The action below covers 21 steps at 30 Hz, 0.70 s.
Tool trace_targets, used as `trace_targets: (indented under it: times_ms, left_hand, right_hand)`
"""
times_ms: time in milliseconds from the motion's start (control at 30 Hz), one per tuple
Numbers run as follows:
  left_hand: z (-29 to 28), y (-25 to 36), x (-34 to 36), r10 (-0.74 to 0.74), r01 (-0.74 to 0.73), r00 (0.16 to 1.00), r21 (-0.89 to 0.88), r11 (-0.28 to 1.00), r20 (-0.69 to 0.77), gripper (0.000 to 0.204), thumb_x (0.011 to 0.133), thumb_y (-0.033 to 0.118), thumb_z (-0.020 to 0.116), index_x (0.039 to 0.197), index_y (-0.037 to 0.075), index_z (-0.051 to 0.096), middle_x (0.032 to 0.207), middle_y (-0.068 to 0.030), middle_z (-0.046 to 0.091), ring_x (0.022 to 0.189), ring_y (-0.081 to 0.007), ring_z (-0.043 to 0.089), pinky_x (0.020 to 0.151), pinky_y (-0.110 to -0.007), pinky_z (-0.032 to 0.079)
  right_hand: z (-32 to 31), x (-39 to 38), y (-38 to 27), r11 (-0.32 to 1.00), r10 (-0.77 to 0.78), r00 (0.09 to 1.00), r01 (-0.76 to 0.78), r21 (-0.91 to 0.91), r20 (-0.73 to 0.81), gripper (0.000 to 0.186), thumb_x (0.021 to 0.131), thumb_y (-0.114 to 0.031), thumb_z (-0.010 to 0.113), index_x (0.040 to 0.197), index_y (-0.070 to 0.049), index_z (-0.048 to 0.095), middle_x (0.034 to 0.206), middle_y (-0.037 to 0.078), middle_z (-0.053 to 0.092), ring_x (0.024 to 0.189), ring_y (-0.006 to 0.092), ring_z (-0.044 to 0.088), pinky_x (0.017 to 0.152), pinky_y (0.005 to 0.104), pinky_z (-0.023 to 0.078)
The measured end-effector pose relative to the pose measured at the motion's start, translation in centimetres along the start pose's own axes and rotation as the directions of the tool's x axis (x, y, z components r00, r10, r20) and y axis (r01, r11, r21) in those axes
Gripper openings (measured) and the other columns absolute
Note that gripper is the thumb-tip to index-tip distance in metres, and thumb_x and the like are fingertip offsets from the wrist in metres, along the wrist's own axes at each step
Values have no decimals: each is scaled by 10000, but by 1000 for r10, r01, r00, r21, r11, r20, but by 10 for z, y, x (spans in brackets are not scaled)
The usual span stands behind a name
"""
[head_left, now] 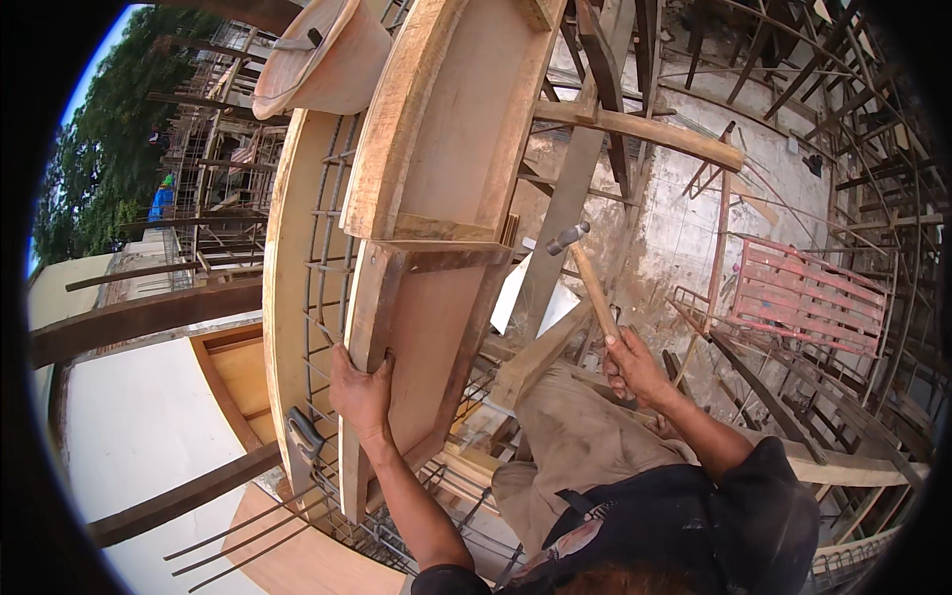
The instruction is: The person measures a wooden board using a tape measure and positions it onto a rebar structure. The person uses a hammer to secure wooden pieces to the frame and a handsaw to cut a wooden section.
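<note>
My left hand (362,397) grips the side board of a wooden formwork panel (431,332), with the thumb on its inner side and the fingers over the outer edge. The panel is a shallow frame of timber strips around a brownish sheet. Its far end meets a second, similar framed panel (471,119). To the right, my right hand (635,369) is closed around the lower handle of a claw hammer (593,288). The hammer is raised clear of the panels, its metal head pointing away from me.
Left of the panels runs a steel rebar cage (319,248) beside a curved plywood board (283,258). A dusty plastic tub (332,64) stands at the far end. A dark tool handle (304,434) lies near the cage. Timber props and a pink slatted rack (808,297) stand lower right.
</note>
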<state>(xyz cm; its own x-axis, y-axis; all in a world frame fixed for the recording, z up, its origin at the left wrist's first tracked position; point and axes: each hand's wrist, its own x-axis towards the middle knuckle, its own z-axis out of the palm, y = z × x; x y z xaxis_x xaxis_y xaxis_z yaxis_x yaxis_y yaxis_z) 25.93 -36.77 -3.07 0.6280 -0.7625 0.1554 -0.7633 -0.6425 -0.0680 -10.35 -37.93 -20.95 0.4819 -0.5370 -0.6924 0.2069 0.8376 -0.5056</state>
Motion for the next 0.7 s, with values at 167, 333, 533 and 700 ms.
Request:
trace_targets:
  times_ms: [167, 333, 533, 700]
  left_hand:
    - [0, -4, -4, -40, 38, 999, 58, 998, 24, 836, 684, 442, 850, 1308, -56, 605, 1287, -251, 649, 1118, -409, 659, 959, -451, 535]
    - [-7, 11, -5, 24, -21, 999, 74, 997, -38, 866, 704, 390, 841, 1356, -103, 559, 1266, -291, 647, 1143, -418, 651, 983, -438, 519]
    - [9, -8, -6, 83, -72, 990, 98, 993, -118, 794, 670, 382, 874, 1279, -64, 626, 1274, -258, 656, 1128, -411, 656, 978, -448, 531]
    - [12, -14, -4, 95, -82, 990, 116, 990, -105, 814, 698, 412, 850, 1298, -82, 604, 1277, -276, 648, 1142, -424, 646, 988, -457, 521]
  right_hand:
    - [-21, 26, -49, 968, -213, 960, 232, 92, -179, 367, 1053, -485, 518, 1061, -120, 477, 689, -11, 447, 475, 90, 421, 386, 262, 392]
    - [-32, 129, -86, 868, -342, 864, 441, 230, -369, 364, 1056, -474, 515, 1136, -123, 462, 717, 2, 468, 491, 93, 443, 413, 254, 415]
    - [54, 173, 1, 936, 208, 977, -188, -298, 36, 360, 1058, -413, 514, 1178, -85, 426, 739, 10, 485, 488, 99, 463, 400, 269, 432]
    - [27, 179, -14, 961, 164, 983, -141, -240, 81, 358, 1052, -385, 525, 1180, -57, 461, 722, 9, 489, 488, 96, 481, 388, 280, 422]
